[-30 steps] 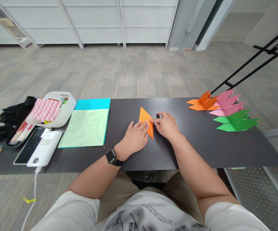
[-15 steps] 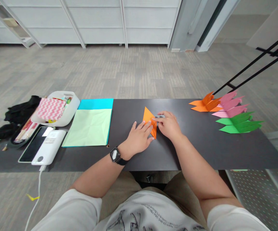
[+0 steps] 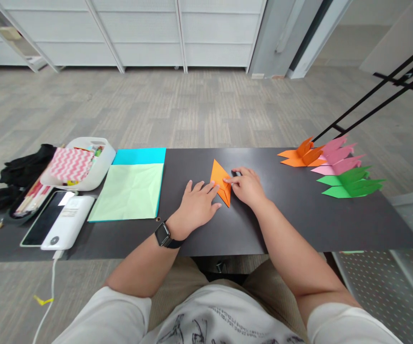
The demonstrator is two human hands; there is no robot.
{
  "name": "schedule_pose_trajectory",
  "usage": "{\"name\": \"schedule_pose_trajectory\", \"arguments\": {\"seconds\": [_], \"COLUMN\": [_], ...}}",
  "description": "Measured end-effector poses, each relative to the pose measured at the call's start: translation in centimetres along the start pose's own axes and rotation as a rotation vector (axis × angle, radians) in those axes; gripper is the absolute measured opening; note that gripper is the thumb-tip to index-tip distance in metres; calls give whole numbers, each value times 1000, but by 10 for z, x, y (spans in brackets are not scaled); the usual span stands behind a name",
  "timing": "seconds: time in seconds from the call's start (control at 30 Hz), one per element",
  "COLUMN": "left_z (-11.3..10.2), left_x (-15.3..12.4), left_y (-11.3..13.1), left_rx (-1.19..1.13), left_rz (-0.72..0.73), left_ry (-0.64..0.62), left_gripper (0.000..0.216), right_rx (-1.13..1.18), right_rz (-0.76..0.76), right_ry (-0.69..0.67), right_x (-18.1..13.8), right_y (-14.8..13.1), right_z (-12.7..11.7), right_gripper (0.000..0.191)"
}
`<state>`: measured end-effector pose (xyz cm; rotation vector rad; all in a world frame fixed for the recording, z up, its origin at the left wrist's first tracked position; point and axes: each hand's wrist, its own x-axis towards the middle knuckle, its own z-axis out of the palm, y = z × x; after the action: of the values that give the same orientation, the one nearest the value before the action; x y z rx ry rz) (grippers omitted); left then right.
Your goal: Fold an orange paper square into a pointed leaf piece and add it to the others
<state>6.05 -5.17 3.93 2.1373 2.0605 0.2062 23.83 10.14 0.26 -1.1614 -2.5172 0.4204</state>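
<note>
An orange folded paper (image 3: 218,173), shaped like a narrow kite, lies on the dark table with creased flaps in its lower half. My left hand (image 3: 198,204) rests flat with fingers spread, its fingertips at the paper's left edge. On the other side, my right hand (image 3: 248,187) points its index finger onto the paper's right edge. Its other fingers curl over a small dark object (image 3: 235,173), mostly hidden, whose kind I cannot make out.
Left of my hands lie light green and blue paper sheets (image 3: 129,191). Beyond are a white power bank (image 3: 69,222) with a cable, a phone (image 3: 43,222) and a white basket (image 3: 102,160). Folded orange (image 3: 301,154), pink (image 3: 338,160) and green (image 3: 351,184) paper figures stand at right.
My left hand has slid left, off most of the orange paper, uncovering its lower flaps. My right index finger stays at the paper's right edge. The whole view has shifted slightly.
</note>
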Motion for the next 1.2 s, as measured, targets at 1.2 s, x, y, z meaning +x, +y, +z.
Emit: {"name": "schedule_pose_trajectory", "arguments": {"seconds": [1.2], "left_z": [24], "left_x": [59], "left_y": [-46], "left_rx": [-1160], "left_rz": [-148], "left_ry": [361], "left_gripper": [14], "right_rx": [551], "right_rz": [-184], "right_ry": [276], "right_x": [16], "right_y": [-10], "right_z": [4], "right_gripper": [11]}}
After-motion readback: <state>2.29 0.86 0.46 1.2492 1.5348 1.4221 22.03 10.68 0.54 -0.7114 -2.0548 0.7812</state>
